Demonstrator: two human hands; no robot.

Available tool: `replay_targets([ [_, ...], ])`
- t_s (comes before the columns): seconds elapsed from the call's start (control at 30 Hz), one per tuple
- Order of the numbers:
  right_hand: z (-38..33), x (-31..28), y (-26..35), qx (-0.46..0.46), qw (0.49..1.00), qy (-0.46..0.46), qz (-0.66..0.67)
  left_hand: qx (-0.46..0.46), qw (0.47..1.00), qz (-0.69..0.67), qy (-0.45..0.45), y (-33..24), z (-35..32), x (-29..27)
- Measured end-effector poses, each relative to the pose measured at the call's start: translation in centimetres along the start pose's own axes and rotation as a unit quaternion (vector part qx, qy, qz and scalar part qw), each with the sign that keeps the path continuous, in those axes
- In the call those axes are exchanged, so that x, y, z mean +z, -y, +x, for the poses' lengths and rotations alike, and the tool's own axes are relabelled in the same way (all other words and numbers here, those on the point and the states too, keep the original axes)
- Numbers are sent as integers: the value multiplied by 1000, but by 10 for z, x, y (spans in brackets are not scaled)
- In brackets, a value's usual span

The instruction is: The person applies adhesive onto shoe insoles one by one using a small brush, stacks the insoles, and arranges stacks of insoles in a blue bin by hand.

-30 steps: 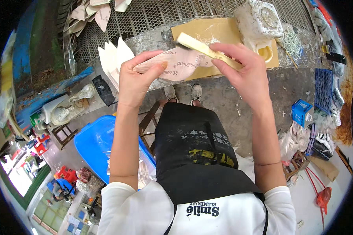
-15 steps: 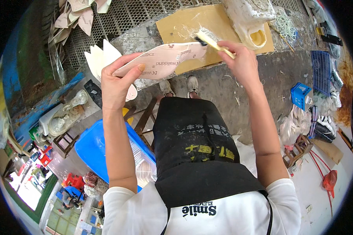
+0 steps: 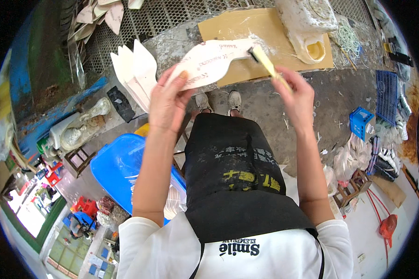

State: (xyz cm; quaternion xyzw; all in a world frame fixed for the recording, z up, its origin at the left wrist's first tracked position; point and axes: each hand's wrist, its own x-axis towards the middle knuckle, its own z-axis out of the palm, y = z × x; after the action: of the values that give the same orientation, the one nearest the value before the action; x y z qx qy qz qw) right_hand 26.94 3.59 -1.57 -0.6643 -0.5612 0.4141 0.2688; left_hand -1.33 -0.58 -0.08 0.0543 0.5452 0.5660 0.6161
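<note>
L hand (image 3: 168,100) is gripping white insole (image 3: 209,63) at upper center, now lying flatter vs before; R hand (image 3: 297,95) is closed on brush (image 3: 267,63), bristles touching insole's right end over cardboard (image 3: 237,25).

L hand (image 3: 168,100) tilted insole (image 3: 208,63) up | R hand (image 3: 298,95) moved brush (image 3: 264,60) to its tip

Shoe workshop: insole stacks (image 3: 132,74), glue tub (image 3: 312,28), metal mesh bench (image 3: 172,18), concrete floor (image 3: 330,93).
</note>
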Motion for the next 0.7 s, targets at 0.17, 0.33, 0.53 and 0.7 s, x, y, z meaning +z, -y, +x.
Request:
replay_targets([
  [0.17, -51, 19, 17, -180, 981, 58, 35, -27, 994, -101, -35, 35, -14, 0],
  [0.33, -31, 30, -1, -126, 992, 19, -18, -43, 993, -92, -56, 43, -25, -5],
  [0.53, -30, 29, -10, -128, 992, -8, -20, -57, 993, -83, -66, 53, -31, -11],
  [0.7, -4, 31, -51, -45, 998, -44, -1, -67, 993, -85, -57, 55, -29, -18],
])
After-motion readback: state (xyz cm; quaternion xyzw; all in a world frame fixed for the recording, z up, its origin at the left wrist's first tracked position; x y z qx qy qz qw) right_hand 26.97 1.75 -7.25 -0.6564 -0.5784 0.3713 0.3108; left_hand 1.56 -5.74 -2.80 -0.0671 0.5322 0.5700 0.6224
